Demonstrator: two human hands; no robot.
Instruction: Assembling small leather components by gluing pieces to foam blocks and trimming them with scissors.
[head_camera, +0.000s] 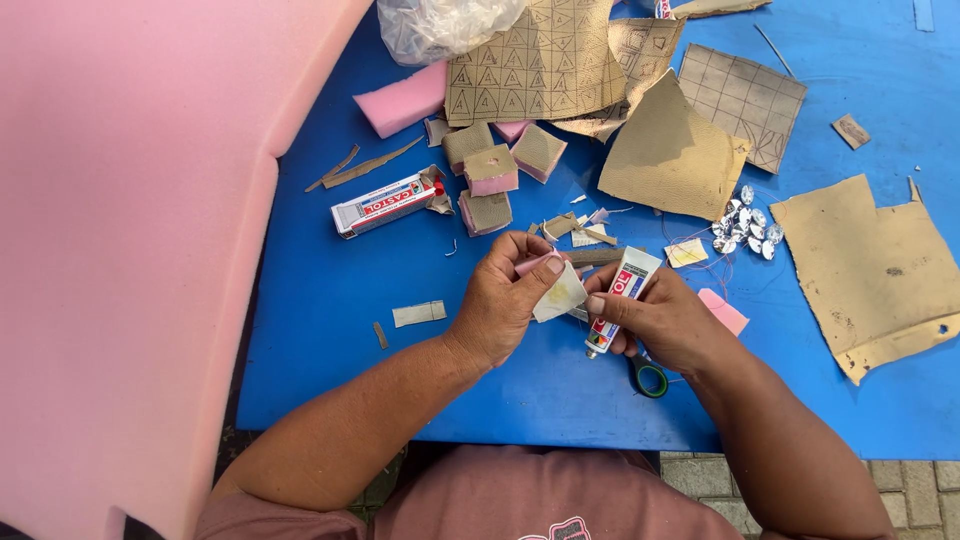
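My left hand (505, 295) pinches a small pink foam piece with a pale, glue-smeared fabric scrap (558, 294) against it. My right hand (660, 320) grips a white glue tube (620, 298), its cap end pointing down toward me, and its forefinger touches the scrap. Both hands hover over the blue table (330, 330) near its front edge. Green-handled scissors (648, 376) lie under my right hand, mostly hidden.
A glue box (385, 203) and fabric-covered pink foam blocks (490, 170) lie behind my hands. Tan leather pieces (870, 270), gridded sheets (540, 60), shiny oval gems (745, 222) and a plastic bag (440, 25) lie further back. A big pink foam slab (120, 230) stands at the left.
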